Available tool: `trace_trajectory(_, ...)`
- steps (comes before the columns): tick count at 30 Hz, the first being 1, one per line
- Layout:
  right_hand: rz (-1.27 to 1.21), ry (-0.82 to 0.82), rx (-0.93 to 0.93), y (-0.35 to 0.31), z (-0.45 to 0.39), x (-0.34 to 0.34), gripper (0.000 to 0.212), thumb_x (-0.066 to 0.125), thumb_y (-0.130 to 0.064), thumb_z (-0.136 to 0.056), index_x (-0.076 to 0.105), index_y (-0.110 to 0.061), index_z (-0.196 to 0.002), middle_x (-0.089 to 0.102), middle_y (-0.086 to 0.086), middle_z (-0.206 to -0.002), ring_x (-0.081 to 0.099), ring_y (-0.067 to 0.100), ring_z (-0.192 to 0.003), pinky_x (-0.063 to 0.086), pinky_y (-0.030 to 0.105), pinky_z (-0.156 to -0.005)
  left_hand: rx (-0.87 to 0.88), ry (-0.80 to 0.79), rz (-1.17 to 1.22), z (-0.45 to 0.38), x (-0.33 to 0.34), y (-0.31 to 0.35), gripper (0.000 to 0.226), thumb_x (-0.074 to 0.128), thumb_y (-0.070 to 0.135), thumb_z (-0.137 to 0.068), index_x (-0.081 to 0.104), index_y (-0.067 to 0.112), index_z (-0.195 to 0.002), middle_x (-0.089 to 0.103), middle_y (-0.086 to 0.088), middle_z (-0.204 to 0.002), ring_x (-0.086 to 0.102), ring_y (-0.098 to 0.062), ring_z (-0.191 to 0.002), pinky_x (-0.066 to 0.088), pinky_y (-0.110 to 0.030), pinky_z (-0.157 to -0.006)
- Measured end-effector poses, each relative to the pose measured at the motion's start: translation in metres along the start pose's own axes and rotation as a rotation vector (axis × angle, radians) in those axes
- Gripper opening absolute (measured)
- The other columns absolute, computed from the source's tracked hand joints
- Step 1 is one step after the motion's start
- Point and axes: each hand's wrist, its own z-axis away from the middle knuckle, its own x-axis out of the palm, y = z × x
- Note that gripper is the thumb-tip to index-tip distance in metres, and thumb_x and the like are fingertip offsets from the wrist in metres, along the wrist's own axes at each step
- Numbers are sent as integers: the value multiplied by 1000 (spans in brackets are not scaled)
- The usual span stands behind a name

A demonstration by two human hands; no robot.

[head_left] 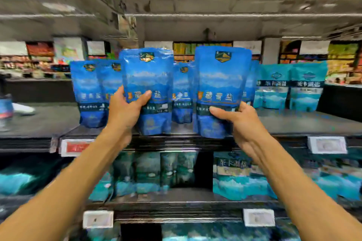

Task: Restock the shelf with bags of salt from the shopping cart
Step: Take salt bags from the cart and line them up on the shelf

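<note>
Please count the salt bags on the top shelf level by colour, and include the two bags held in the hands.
Deep blue bags: 6, counting the one in the left hand and the one in the right hand; one is only an edge.
Teal bags: 2.
Total: 8.

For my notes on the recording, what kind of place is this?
Most likely a supermarket aisle: blue bags stand in rows on a dark shelf, price tags hang on its edge, and stocked shelves stand behind.
</note>
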Motion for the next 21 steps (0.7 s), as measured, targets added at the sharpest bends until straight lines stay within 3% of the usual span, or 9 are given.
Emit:
trace_trajectory(3,-1,-21,59,12,-36,31,36,77,8,-71,69,0,-105,76,10,-94,72,21,-80,61,35,-79,-14,46,-59,-29,0,-11,23,72,5,-84,60,22,-93,72,2,-97,69,0,-75,53,-15,-67)
trace_trajectory(5,53,-31,93,24,-50,47,33,79,9,-71,70,-3,-100,76,10,-93,72,21,-78,60,36,-78,-30,46,-126,-39,0,-25,24,72,5,-85,59,23,-92,70,0,-99,67,6,-72,52,-11,-65)
trace_trajectory(6,94,-34,98,31,-55,52,35,79,9,-71,69,-2,-102,76,9,-94,72,21,-79,60,35,-77,-45,42,-156,-41,-2,-34,23,72,7,-86,59,23,-95,70,-2,-102,68,4,-76,54,-13,-68)
trace_trajectory(8,200,-33,84,46,-60,54,37,83,3,-71,68,-5,-103,75,6,-96,71,22,-86,59,31,-75,-81,13,-308,-44,-7,-46,27,72,19,-88,59,14,-112,67,-7,-115,68,-11,-100,56,-31,-88)
trace_trajectory(10,424,-1,32,52,-62,48,36,89,-18,-69,65,-14,-97,73,-2,-94,69,23,-93,56,32,-73,-88,-42,-558,-48,-15,-48,50,71,35,-87,51,7,-124,62,-10,-125,59,-28,-115,48,-48,-99)
trace_trajectory(13,958,54,-37,52,-62,33,75,82,-63,-63,56,-16,-116,66,-2,-106,62,27,-102,51,42,-73,0,-125,-901,-45,-27,-42,60,75,54,-75,49,10,-106,67,-8,-98,61,-29,-90,51,-44,-77)
trace_trajectory(15,1110,57,-68,54,-62,29,83,75,-74,-61,51,-16,-115,59,-2,-88,60,28,-90,48,42,-64,39,-189,-1110,-39,-32,-40,69,71,67,-69,46,12,-100,66,-8,-84,60,-30,-85,52,-45,-72)
trace_trajectory(17,1081,55,-91,57,-65,30,76,77,-70,-61,50,-14,-105,49,-4,-77,55,27,-83,44,41,-63,47,-218,-1213,-38,-33,-37,75,68,73,-66,47,12,-103,66,-9,-88,60,-33,-91,53,-48,-75)
trace_trajectory(21,1014,77,-129,61,-74,35,69,84,-59,-61,50,-11,-99,54,3,-83,58,29,-88,43,36,-66,138,-180,-1314,-42,-32,-39,72,66,71,-68,44,9,-97,63,-13,-85,61,-39,-91,51,-47,-69)
